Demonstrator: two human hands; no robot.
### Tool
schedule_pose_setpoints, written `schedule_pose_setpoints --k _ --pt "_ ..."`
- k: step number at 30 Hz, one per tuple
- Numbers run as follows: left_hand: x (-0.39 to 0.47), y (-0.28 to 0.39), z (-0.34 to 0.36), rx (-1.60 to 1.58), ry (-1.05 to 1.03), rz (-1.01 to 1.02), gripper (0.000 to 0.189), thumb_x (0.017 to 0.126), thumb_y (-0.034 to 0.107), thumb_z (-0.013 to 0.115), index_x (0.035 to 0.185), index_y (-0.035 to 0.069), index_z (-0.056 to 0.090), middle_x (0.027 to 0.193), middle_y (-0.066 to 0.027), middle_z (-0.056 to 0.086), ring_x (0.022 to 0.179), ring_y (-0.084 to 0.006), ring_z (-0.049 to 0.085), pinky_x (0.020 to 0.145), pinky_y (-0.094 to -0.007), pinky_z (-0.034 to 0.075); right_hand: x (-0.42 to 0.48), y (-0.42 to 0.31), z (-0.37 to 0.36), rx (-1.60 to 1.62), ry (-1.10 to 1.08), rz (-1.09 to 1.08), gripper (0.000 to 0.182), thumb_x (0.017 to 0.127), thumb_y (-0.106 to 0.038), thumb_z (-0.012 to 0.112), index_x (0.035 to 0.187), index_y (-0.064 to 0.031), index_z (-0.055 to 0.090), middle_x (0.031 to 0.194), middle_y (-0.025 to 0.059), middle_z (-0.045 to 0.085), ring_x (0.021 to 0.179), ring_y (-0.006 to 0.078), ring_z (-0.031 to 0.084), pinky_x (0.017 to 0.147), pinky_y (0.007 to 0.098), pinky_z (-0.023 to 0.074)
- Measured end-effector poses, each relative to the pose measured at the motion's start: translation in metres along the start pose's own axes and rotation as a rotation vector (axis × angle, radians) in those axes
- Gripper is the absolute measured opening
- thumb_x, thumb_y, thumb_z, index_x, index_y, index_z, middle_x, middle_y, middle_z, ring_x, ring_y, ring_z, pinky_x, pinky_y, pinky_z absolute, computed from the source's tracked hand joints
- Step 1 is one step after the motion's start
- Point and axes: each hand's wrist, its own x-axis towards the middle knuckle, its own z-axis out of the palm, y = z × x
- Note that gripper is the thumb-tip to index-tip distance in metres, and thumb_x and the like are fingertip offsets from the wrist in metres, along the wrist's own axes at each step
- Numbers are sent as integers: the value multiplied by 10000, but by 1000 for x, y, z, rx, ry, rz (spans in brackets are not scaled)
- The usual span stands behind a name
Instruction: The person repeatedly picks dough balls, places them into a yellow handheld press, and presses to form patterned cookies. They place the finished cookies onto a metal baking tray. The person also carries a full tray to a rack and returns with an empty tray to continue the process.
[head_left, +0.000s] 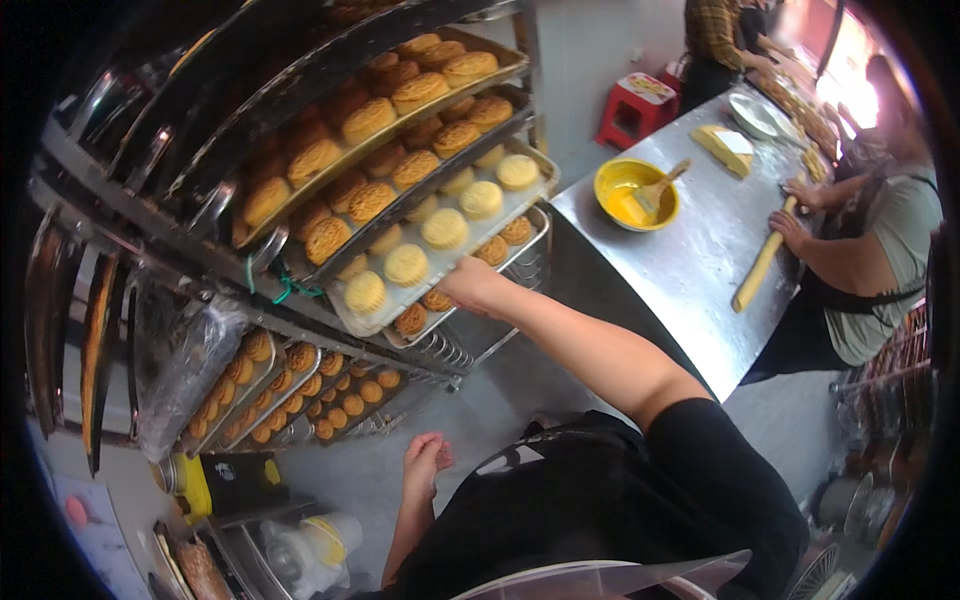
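Observation:
My right hand (472, 286) reaches out and grips the near rim of a metal tray (551, 169) in a tall rack. On this tray lie several pale, round molded pastries (444, 229). My left hand (426, 461) hangs low above the floor, its fingers loosely curled with a gap and nothing seen in them. Browned pastries (371, 199) fill the dark tray just above the pale ones. A further tray of browned pastries (492, 250) sits just below, partly hidden by the upper tray and my right hand.
A second rack (274, 367) with pastry trays stands at left. On the metal table (652, 277) are a yellow bowl (636, 195) with a brush (660, 187) and a dough roll (765, 259) under a co-worker's hands. A red stool (637, 109) and other people are beyond.

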Motion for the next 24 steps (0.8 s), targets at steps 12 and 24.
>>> schedule_pose_setpoints --k 12,24 --pt "16 12 101 325 -344 107 205 904 126 559 1083 36 515 947 -99 634 679 -113 581 585 -237 481 -186 158 -118 -631 -112 63 283 817 -340 565 915 -83 632 849 159 660 811 319 638 701 442 491" --pt "-120 -113 378 739 -864 60 156 904 121 563 1046 65 532 901 -54 634 655 -104 570 569 -234 460 -701 378 -181 -268 823 1047 306 813 -282 544 949 -21 629 930 206 651 904 366 614 794 462 482"
